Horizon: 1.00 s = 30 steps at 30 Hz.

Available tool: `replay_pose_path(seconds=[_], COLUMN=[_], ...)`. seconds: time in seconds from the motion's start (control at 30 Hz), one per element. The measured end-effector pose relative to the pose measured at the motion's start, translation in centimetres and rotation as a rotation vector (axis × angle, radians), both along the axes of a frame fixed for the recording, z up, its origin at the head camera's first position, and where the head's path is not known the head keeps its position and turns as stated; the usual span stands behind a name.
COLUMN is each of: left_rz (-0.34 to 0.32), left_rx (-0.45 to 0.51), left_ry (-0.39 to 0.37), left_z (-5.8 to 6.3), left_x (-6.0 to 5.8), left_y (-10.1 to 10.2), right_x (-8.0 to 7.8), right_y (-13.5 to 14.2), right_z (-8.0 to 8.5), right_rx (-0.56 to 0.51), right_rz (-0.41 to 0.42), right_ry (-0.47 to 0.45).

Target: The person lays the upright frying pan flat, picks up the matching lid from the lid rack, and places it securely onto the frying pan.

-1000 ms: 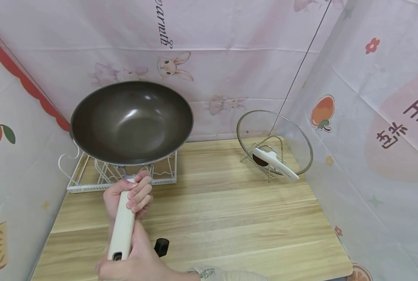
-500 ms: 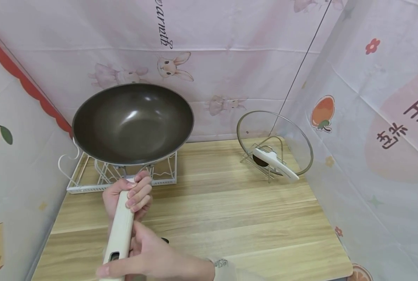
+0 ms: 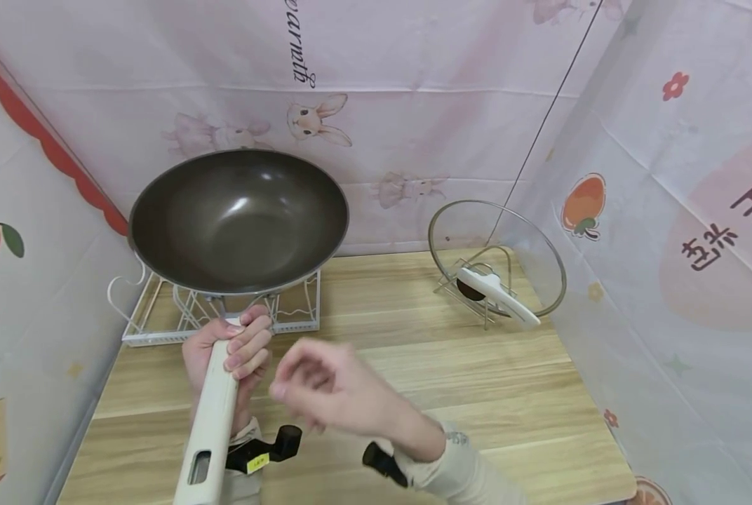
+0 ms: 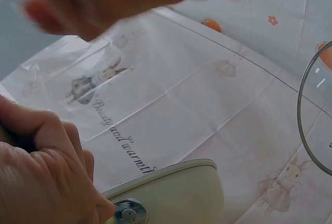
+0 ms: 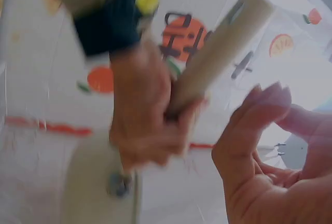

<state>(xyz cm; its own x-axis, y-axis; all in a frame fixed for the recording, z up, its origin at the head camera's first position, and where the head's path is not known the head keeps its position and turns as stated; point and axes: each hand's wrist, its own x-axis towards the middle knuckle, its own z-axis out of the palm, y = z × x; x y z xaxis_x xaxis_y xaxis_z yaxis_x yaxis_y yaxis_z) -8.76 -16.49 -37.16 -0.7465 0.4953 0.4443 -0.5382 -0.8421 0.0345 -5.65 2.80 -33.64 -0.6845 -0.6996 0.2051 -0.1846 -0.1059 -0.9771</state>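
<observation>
A wok [image 3: 240,221] with a dark inside and a pale outer wall is tilted toward me, its bowl overlapping a white wire rack. My left hand [image 3: 233,351] grips its long cream handle [image 3: 208,428] near the bowl, fingers wrapped round it. In the left wrist view the pale outer wall [image 4: 181,198] and a metal rivet [image 4: 128,213] show beside that hand. My right hand [image 3: 332,386] is apart from the handle, to its right, with loosely bent fingers and nothing between them. The right wrist view shows the right hand [image 5: 270,167] close up, with the handle [image 5: 223,50] beyond it.
The white wire rack [image 3: 294,326] sits on the wooden board [image 3: 414,393] below the wok. At the back right, a glass lid [image 3: 521,238] with a white handle stands in a metal stand [image 3: 486,308]. Printed cloth walls [image 3: 414,133] enclose the board.
My right hand has let go of the handle's end and moved up and to the right. The left hand still grips the handle, and the wok has hardly moved.
</observation>
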Motion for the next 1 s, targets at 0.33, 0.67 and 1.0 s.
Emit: replay_pose_path(seconds=[0.33, 0.67, 1.0], left_rz=[-0.005, -0.027, -0.039], left_rx=[0.011, -0.002, -0.001], left_ry=[0.045, 0.073, 0.052], left_z=[-0.1, 0.1, 0.4], left_x=[-0.3, -0.3, -0.2], left_y=[0.0, 0.1, 0.2], right_x=[-9.0, -17.6, -25.1], right_y=[2.4, 4.2, 3.9], right_z=[0.8, 2.1, 3.4], right_rx=[0.014, 0.301, 0.935], right_rz=[-0.611, -0.773, -0.655], right_ry=[0.882, 1.164, 0.878])
